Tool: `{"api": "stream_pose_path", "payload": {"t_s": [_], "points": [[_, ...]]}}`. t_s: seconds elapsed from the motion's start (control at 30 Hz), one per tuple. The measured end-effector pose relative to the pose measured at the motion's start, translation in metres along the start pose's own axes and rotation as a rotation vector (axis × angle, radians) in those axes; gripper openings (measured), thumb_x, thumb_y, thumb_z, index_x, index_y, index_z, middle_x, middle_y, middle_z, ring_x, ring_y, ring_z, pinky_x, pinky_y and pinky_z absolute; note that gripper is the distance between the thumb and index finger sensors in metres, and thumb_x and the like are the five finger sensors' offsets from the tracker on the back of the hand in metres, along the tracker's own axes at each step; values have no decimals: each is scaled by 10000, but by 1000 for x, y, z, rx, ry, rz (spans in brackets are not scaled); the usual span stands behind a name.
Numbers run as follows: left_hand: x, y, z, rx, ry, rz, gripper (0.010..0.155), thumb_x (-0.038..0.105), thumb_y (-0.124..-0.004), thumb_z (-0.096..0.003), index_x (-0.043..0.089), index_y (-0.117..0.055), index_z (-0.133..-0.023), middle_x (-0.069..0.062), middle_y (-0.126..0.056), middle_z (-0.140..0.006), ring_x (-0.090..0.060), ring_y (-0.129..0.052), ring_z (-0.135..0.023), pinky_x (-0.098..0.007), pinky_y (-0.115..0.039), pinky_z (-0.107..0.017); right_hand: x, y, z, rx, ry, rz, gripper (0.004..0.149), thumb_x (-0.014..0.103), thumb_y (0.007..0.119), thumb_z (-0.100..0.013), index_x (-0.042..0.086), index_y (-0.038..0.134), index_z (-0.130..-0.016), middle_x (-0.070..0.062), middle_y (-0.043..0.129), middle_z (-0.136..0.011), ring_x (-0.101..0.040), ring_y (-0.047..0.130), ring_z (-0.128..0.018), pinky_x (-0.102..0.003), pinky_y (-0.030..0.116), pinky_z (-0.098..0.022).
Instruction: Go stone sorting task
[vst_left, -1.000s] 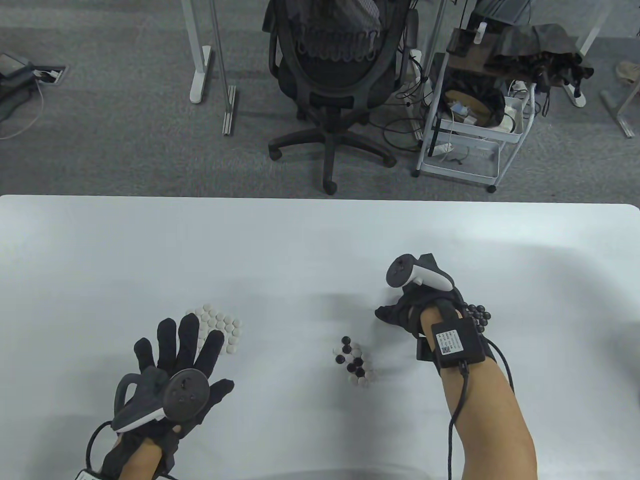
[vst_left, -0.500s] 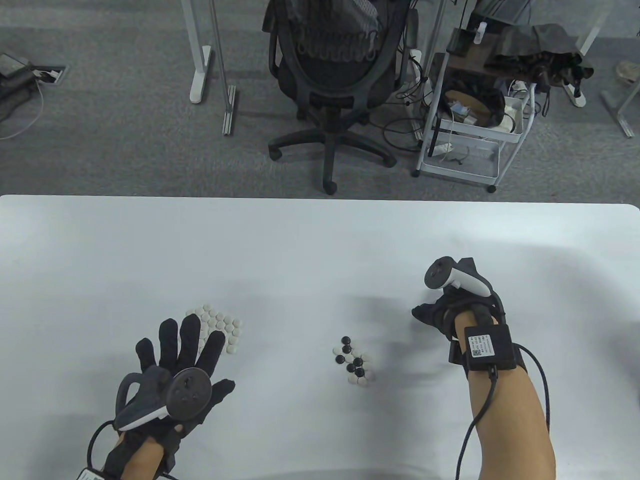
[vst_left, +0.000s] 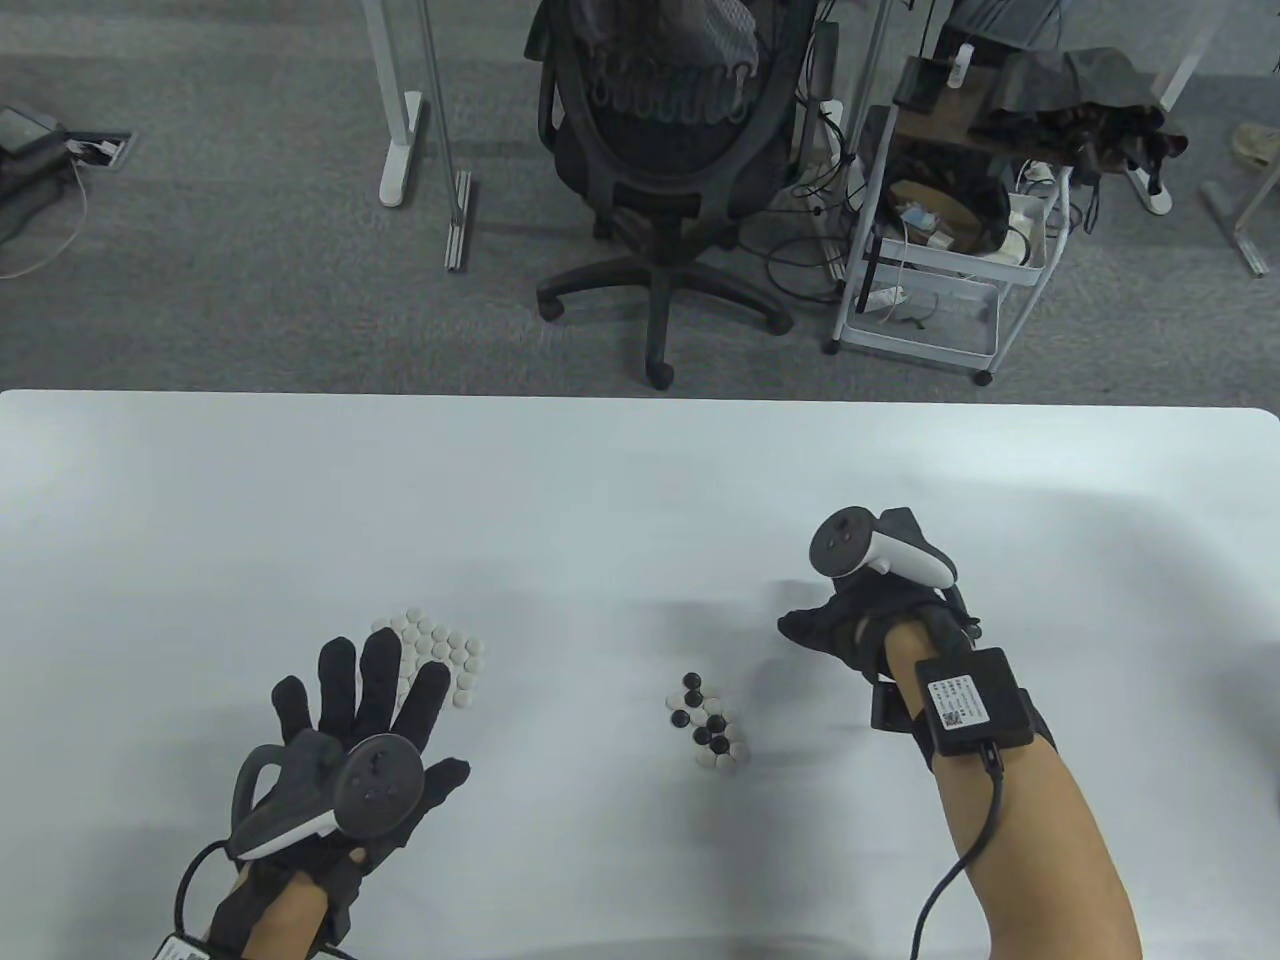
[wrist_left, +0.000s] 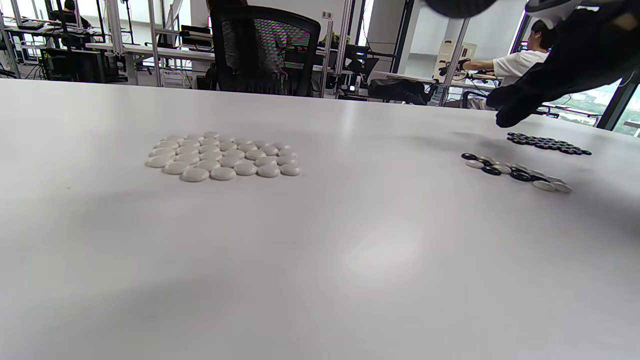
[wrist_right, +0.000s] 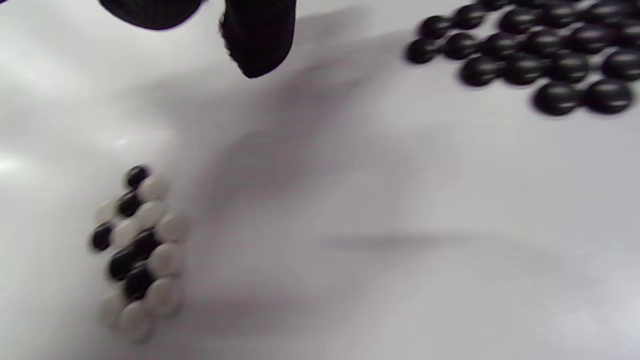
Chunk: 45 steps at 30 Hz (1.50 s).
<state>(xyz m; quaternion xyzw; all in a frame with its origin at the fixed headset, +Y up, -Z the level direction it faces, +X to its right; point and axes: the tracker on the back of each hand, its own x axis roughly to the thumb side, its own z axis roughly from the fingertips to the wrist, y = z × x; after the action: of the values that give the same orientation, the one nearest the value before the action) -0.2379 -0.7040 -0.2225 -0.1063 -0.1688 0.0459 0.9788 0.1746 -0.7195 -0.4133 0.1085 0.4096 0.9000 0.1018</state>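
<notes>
Right grip (vst_left: 830, 630) curled and hanging above the tabletop (vst_left: 640, 480), nothing visibly pinched, though what sits under the fingertips cannot be told for sure. Left grip (vst_left: 360, 720) spread flat, fingers partly over the white pile (wrist_left: 222, 156). Mixed stones (vst_left: 708, 722) lying between the two sorted piles, black pile (wrist_right: 530, 55) to the right. Likely small, hard, smooth and slippery, light enough to skid when nudged; best taken one at a time by the rim, thumb against forefinger.
</notes>
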Motion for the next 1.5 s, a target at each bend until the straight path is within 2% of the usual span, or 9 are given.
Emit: {"api": "stream_pose_path", "payload": {"t_s": [0.27, 0.37, 0.53, 0.7, 0.83, 1.23, 1.5], "points": [[0, 1, 1, 10, -2, 4, 780, 538, -465, -616, 120, -178, -1209, -365, 131, -1137, -636, 150, -916, -856, -9, -535, 65, 29, -10, 88, -161, 117, 623, 536, 546, -531, 245, 633, -1076, -237, 2, -1106, -557, -92, -902, -825, 72, -566], [0, 1, 1, 14, -3, 7, 780, 538, -465, -616, 120, -176, -1209, -363, 131, -1138, -634, 149, -917, -855, -9, -536, 74, 40, -21, 109, -171, 137, 627, 537, 544, -531, 249, 611, -1083, -236, -8, -1103, -557, -92, -899, -825, 72, -566], [0, 1, 2, 19, -6, 11, 782, 537, -466, -616, 118, -178, -1210, -364, 128, -1138, -636, 149, -916, -856, -9, -535, 70, 45, -33, 113, -143, 138, 619, 538, 540, -531, 274, 571, -1090, -237, -18, -1096, -557, -91, -896, -825, 72, -565], [-1, 1, 3, 19, -6, 15, 781, 537, -466, -617, 119, -177, -1210, -365, 132, -1137, -635, 149, -917, -855, -8, -536, 49, 32, -36, 73, -74, 89, 622, 537, 540, -529, 274, 570, -1092, -236, -15, -1097, -554, -91, -898, -825, 68, -566], [-1, 2, 3, 16, -6, 16, 781, 538, -466, -616, 121, -179, -1210, -364, 130, -1138, -635, 150, -917, -856, -8, -535, 14, 21, -30, 48, 9, 57, 618, 538, 539, -529, 275, 586, -1086, -234, -11, -1098, -555, -92, -899, -826, 69, -565], [-1, 0, 1, -2, -3, 8, 781, 538, -465, -617, 120, -177, -1210, -363, 131, -1138, -634, 149, -917, -855, -8, -536, -63, 17, -4, -3, 137, -21, 622, 539, 540, -525, 276, 578, -1087, -228, -22, -1095, -555, -94, -899, -826, 65, -566], [-1, 1, 0, -9, 3, 10, 781, 538, -467, -617, 120, -179, -1209, -364, 130, -1138, -636, 149, -916, -856, -10, -535, -88, 17, 2, -34, 174, -48, 623, 539, 540, -525, 288, 532, -1094, -226, -55, -1081, -555, -118, -892, -826, 60, -564]]}}
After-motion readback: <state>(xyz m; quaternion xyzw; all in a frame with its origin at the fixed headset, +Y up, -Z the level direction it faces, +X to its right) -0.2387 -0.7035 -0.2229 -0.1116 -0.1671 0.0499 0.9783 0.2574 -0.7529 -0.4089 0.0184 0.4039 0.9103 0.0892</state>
